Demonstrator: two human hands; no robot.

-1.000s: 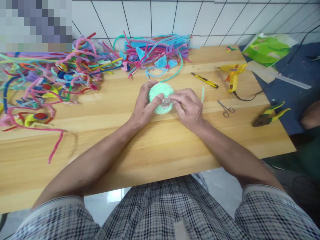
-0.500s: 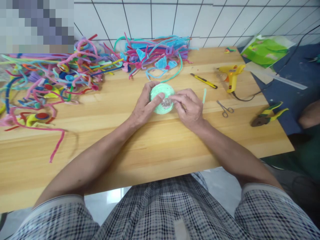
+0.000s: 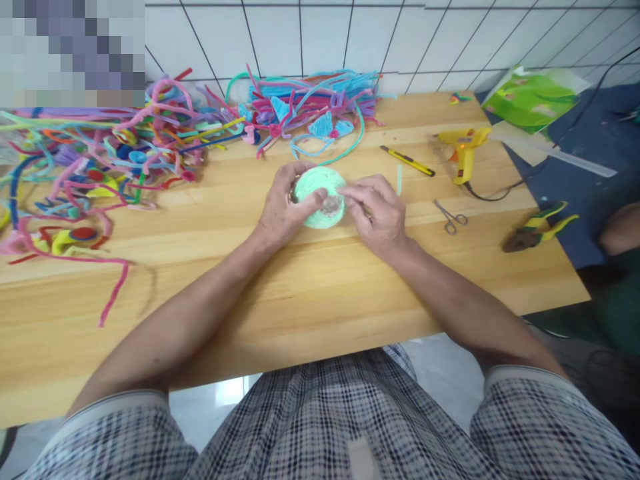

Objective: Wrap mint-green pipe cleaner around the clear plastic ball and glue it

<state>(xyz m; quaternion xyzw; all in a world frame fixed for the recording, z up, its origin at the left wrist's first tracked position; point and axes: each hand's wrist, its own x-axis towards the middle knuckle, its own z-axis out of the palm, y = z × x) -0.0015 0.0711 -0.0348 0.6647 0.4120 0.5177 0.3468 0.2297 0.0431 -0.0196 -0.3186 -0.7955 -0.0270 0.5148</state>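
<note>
Centrally, above the pale wooden tabletop [image 3: 295, 300], sits a round mint-green coil [image 3: 311, 185], its fuzzy strand wound in rings around a greyish, shiny-looking centre [image 3: 330, 205]. The left hand [image 3: 280, 207] grips it from the left, thumb pressed across its face and fingers curled behind the rim. At the right edge, the right hand [image 3: 380, 213] has its thumb and fingertips drawn narrow, meeting or nearly meeting the coil; whether they pinch a strand I cannot tell.

Just beyond the right hand lies a thin, flat-looking mint strip [image 3: 399, 180]. Farther right are a slim yellow-and-black utility knife [image 3: 409, 161], a glossy yellow plastic glue gun [image 3: 465, 153] with a dark cord, small metal scissors [image 3: 451, 219] and pliers [image 3: 537, 230] with yellow-and-green handles. Leftward spreads a tangled heap of plush, bendy pipe cleaners [image 3: 165, 127]; behind, a straighter blue-and-pink bundle [image 3: 320, 93] rests near the white tiled wall [image 3: 275, 40].
</note>
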